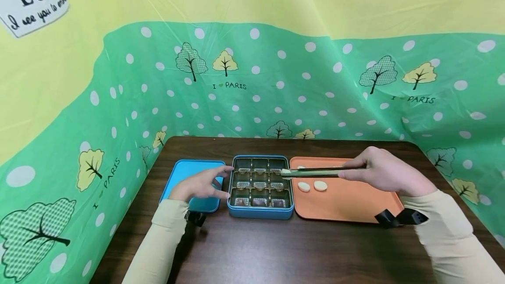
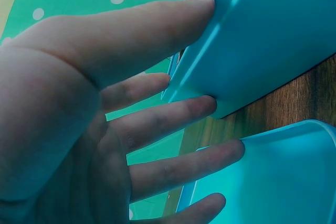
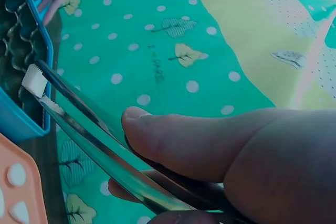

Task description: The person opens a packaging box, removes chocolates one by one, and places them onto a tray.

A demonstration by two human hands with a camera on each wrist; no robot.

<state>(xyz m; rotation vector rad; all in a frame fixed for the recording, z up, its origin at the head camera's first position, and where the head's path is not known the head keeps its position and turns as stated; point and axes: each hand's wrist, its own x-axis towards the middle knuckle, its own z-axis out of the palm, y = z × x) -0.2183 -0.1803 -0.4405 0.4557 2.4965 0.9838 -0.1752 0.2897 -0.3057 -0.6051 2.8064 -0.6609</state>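
Note:
My right hand (image 1: 380,172) grips metal tongs (image 1: 315,172), thumb on one arm and fingers on the other. Between their serrated tips is a small white piece (image 3: 34,81), over the right-hand column of a blue box (image 1: 260,213). A dark insert divides the box into several compartments. At its left side, my left hand (image 1: 201,184) has its fingers spread and nearly straight. In the left wrist view the thumb (image 2: 202,3) lies at the box's rim and the fingertips are near its side wall.
An orange tray (image 1: 347,207) lies right of the box, with white oval pieces (image 1: 320,186) near its left end. A blue lid (image 1: 197,166) rests on the dark wooden table (image 1: 252,249), partly under my left hand. A patterned cloth (image 1: 236,113) hangs behind the table.

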